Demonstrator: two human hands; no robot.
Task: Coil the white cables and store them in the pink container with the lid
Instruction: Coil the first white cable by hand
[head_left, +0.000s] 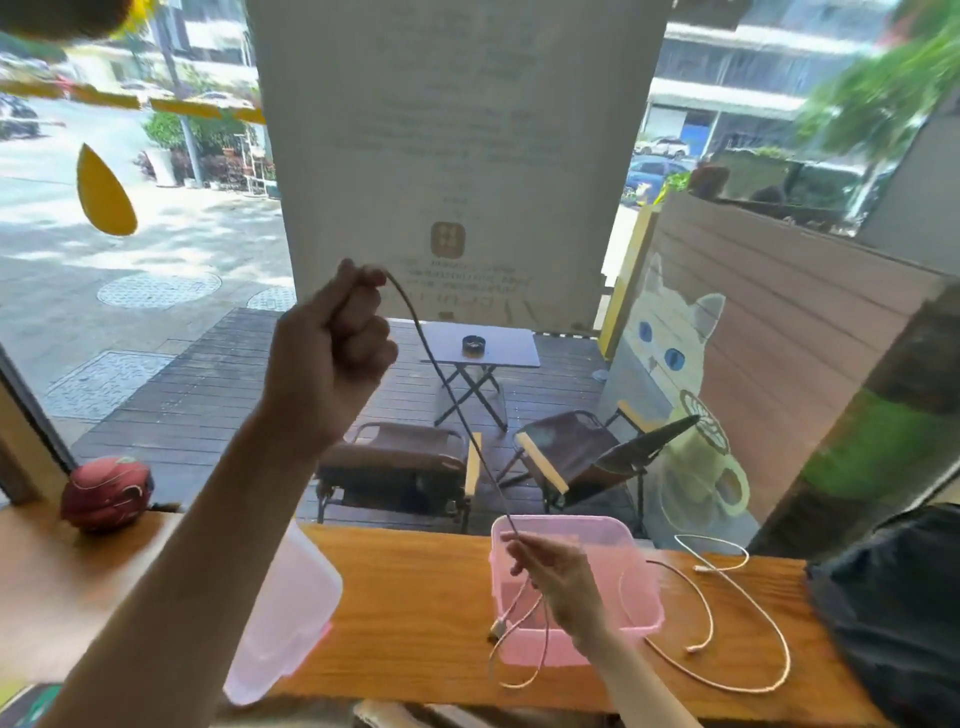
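Note:
My left hand (337, 343) is raised high, fist closed on one end of a white cable (452, 400). The cable runs taut down to my right hand (556, 577), which pinches it above the open pink container (641, 566) on the wooden counter. Below my right hand the cable hangs in a loose loop (519, 660) with a plug end near the container's front wall. A second white cable (748, 623) lies in loose curves on the counter to the right of the container. The translucent pink lid (285, 618) lies to the left, partly over the counter's front edge.
The wooden counter (415, 597) runs along a window. A red ball-like object (106, 491) sits at the far left and a dark bag (893, 613) at the right end. Outside the glass are folding chairs and a small table.

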